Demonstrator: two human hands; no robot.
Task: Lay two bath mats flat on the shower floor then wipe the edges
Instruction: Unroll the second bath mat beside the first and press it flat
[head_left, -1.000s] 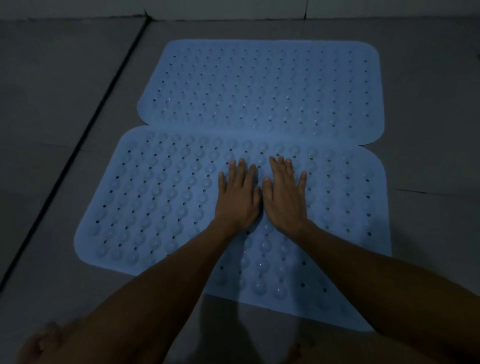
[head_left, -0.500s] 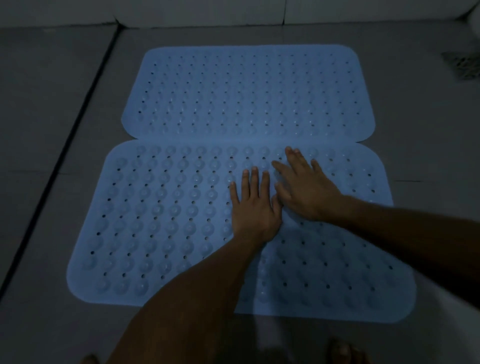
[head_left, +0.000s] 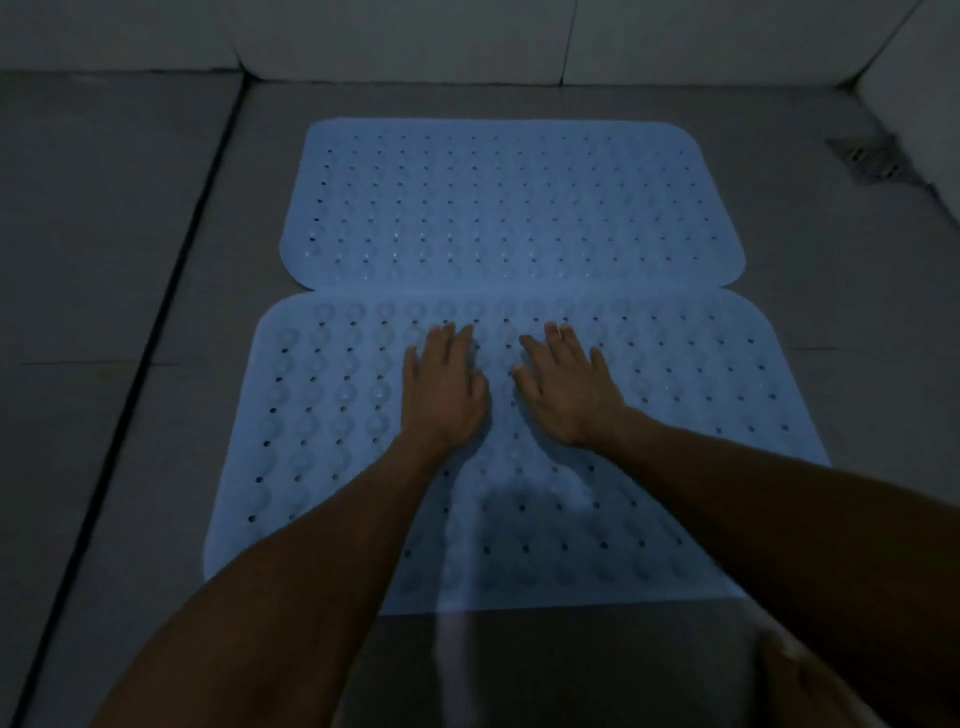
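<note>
Two pale blue rubber bath mats with rows of holes and bumps lie flat on the grey floor, long sides touching. The far mat (head_left: 511, 202) is uncovered. On the near mat (head_left: 322, 415) both my hands press palm down with straight fingers. My left hand (head_left: 444, 389) lies near the mat's middle, a little toward its far edge. My right hand (head_left: 569, 389) sits a short gap to its right. My forearms cover part of the near mat's front.
A dark grout line (head_left: 150, 353) runs diagonally along the left of the mats. A floor drain grate (head_left: 870, 161) sits at the far right by the wall. Light wall tiles (head_left: 405, 36) border the floor at the back and right.
My hands, touching side by side before, have moved apart and slid toward the near mat's far edge. The view has pulled back and tilted up, showing the walls.
</note>
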